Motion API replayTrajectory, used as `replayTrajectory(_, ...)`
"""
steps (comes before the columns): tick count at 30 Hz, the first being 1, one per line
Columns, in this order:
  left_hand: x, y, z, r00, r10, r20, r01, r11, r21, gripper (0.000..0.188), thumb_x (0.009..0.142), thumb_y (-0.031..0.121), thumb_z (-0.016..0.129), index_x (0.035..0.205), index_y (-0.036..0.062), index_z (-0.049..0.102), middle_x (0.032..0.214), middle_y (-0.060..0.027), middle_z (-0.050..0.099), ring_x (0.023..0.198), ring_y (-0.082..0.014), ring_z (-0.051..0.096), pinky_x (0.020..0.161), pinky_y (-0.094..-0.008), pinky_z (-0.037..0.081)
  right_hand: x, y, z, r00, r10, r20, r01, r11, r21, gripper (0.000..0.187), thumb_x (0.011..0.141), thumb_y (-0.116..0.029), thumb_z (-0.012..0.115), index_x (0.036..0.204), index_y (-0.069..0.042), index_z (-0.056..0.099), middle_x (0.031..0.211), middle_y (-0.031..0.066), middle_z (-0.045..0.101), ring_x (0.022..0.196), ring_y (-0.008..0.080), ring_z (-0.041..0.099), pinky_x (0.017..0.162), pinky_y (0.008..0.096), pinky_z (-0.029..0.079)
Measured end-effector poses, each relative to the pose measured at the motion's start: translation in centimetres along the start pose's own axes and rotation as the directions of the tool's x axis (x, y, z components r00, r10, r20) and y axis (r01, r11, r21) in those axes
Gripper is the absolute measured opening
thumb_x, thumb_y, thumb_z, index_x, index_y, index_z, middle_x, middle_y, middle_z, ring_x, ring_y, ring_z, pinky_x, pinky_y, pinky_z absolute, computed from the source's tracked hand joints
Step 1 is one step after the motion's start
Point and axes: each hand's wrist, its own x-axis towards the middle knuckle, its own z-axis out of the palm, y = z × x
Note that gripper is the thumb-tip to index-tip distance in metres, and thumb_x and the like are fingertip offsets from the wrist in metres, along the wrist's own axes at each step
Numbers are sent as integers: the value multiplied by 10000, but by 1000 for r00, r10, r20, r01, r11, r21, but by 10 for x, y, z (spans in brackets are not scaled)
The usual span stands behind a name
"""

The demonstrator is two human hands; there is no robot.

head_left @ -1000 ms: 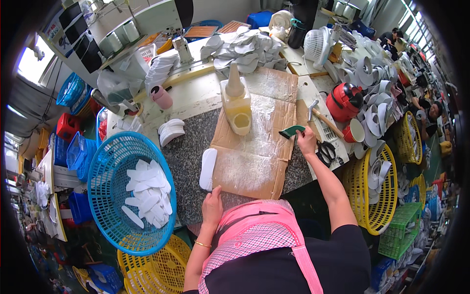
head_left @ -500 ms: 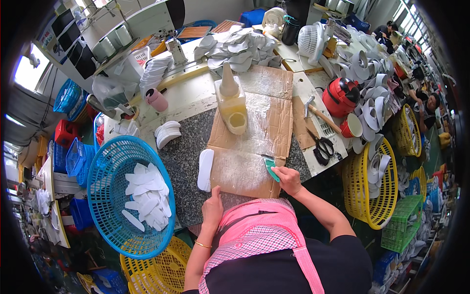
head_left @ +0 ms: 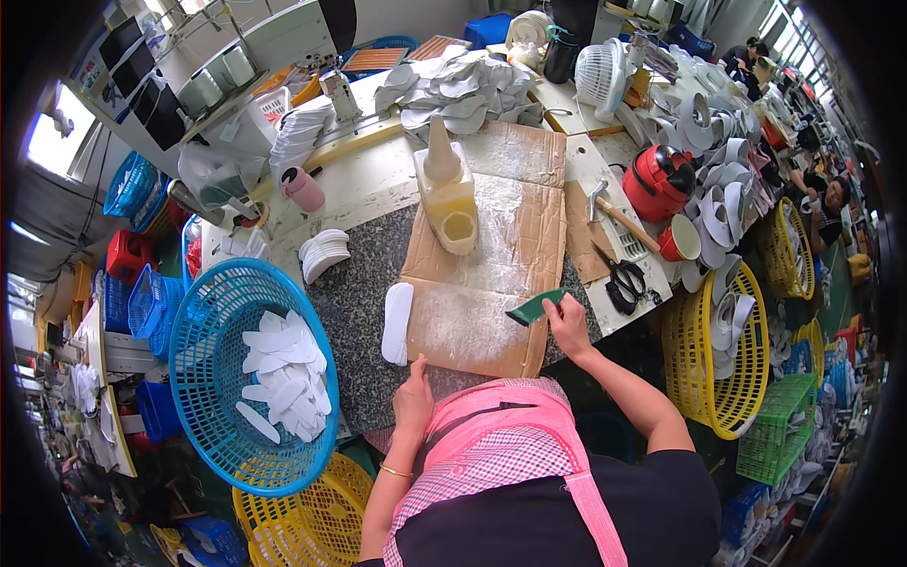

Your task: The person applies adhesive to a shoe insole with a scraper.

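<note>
My right hand (head_left: 569, 326) is closed on a flat green scraper (head_left: 535, 306), raised over the right edge of a whitened cardboard sheet (head_left: 472, 326). At the sheet's lower left corner is my left hand (head_left: 413, 402), mostly curled, with one finger reaching up to the edge; whether it pinches anything is hidden. Just beyond that finger lies a white insole-shaped piece or stack (head_left: 398, 323), along the sheet's left side. Farther up the cardboard stands a squarish translucent bottle (head_left: 449, 203) with a cone-shaped nozzle and yellowish contents.
Scissors (head_left: 624, 285), a hammer (head_left: 624, 222) and a red round container (head_left: 658, 184) sit right of the cardboard. A blue basket (head_left: 189, 397) of white pieces stands left, a yellow basket (head_left: 694, 359) right. Grey-white pieces (head_left: 463, 90) are heaped at the back.
My right hand has lifted the green scraper off the cardboard and turned it, moving slightly up and right. My left hand stays nearly in place.
</note>
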Motion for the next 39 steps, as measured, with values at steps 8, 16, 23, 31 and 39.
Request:
replayTrajectory(8, 2, 5, -5, 1000, -8, 12, 8, 1000, 25, 391, 986, 114, 526, 1369, 107, 449, 1022, -197, 717, 838, -420, 693, 702, -524, 545, 121, 82, 36, 998, -49, -26, 41, 966, -255, 240, 740, -206, 686, 688, 27, 668, 630, 221, 627, 606, 366, 655, 591, 446, 499)
replayTrajectory(16, 3, 9, -5, 996, -84, 32, 84, 996, -2, 393, 980, 117, 534, 1360, 135, 435, 1120, -169, 713, 881, -431, 688, 734, -533, 549, 207, 66, 11, 970, -135, -202, 36, 902, -430, 207, 855, -202, 664, 786, -8, 686, 876, 221, 688, 810, 413, 675, 732, 468, 552)
replayTrajectory(23, 5, 17, -11, 979, -167, 116, 158, 984, 81, 401, 977, 122, 543, 1362, 133, 429, 1031, -193, 724, 844, -438, 690, 717, -543, 548, 226, 51, -4, 919, 191, -346, -131, 973, 188, 456, 908, -348, 744, 664, -15, 552, 582, 102, 605, 518, 161, 632, 489, 317, 490)
replayTrajectory(31, 8, 11, -7, 993, -97, 68, 93, 994, 50, 390, 981, 113, 530, 1360, 121, 438, 1020, -209, 718, 824, -435, 691, 695, -538, 547, 224, 62, 10, 883, 465, -67, -303, 671, 676, 268, 892, -191, 774, 757, 7, 652, 731, 90, 696, 598, 153, 702, 517, 225, 576)
replayTrajectory(39, 4, 5, -2, 998, -57, 22, 57, 998, -3, 408, 969, 106, 542, 1367, 131, 453, 971, -214, 720, 808, -440, 688, 689, -537, 544, 248, 49, 55, 844, 531, -68, -252, 506, 825, 156, 858, -52, 773, 917, 17, 646, 850, 102, 715, 726, 179, 731, 575, 219, 596)
